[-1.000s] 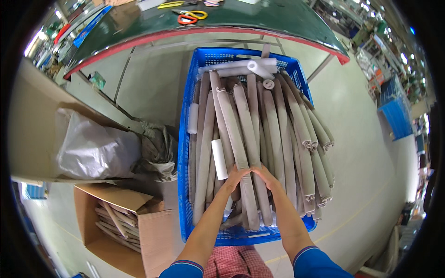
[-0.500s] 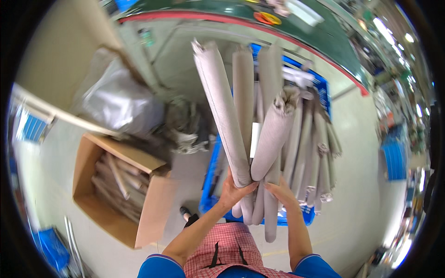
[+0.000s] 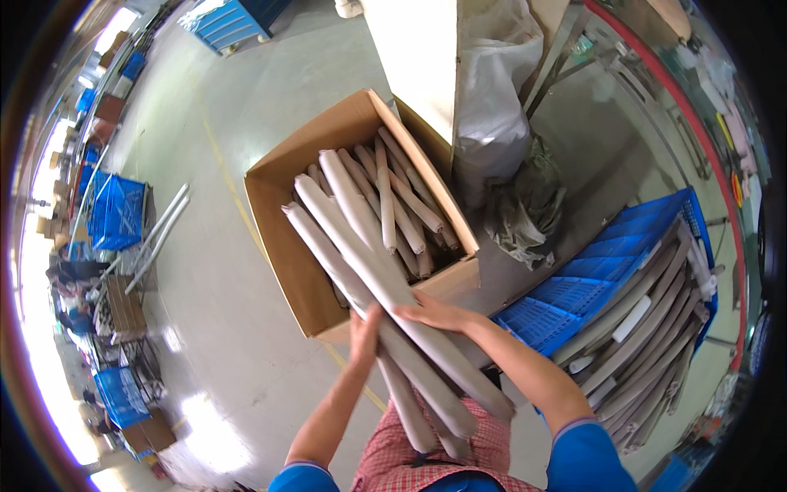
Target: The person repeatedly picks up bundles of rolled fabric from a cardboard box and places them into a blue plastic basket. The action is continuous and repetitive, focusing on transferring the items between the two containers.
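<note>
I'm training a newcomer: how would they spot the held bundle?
Find the open cardboard box. At its near edge, the left hand and right hand hold the bundle of greyish rolls. Unlike rolls inside, it juts toward the checked apron.

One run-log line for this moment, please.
left hand: gripping grey rolls | right hand: gripping same rolls | rolls: extending over open cardboard box | blue crate: right of box, holding more rolls

A white plastic bag [image 3: 492,98] bulged beside a dark crumpled bag [image 3: 525,201]. Across the grey floor [image 3: 221,328] stood a blue drawer cabinet [image 3: 238,23], and pale poles [image 3: 157,245] slanted near a blue crate [image 3: 117,213] at the far left. Orange-handled scissors [image 3: 736,189] lay on a red-edged bench [image 3: 725,176].
</note>
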### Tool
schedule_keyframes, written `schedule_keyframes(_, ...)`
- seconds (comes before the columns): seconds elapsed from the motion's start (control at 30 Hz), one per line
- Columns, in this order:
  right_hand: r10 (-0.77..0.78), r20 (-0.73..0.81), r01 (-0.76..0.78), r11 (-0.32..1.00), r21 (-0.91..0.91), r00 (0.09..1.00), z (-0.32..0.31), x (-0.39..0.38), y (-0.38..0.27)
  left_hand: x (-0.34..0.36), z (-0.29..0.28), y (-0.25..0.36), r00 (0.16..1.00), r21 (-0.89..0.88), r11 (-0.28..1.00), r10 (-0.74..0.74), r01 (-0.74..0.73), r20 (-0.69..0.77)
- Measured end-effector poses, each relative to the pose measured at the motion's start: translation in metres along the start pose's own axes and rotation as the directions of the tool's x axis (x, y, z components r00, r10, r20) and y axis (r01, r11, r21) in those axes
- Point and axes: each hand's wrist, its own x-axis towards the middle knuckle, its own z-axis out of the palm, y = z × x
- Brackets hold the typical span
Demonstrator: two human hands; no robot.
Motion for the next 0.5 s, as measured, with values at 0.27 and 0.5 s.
schedule_keyframes(0.27, -0.315, -0.727, 0.182, 0.949, -0.259, 0.611, -0.044, 0.194, 0.026, 0.196, -0.077, 0.062, 0.980, 0.761, 0.636, -0.199, 0.129, 0.001)
schedule_keyframes(0.5, -0.152, -0.729, 0.066, 0.987, -0.145, 0.667, -0.030, -0.063, 0.232, 0.145, 0.018, -0.107, 0.798, 0.546, 0.803, -0.482, 0.238, 0.362)
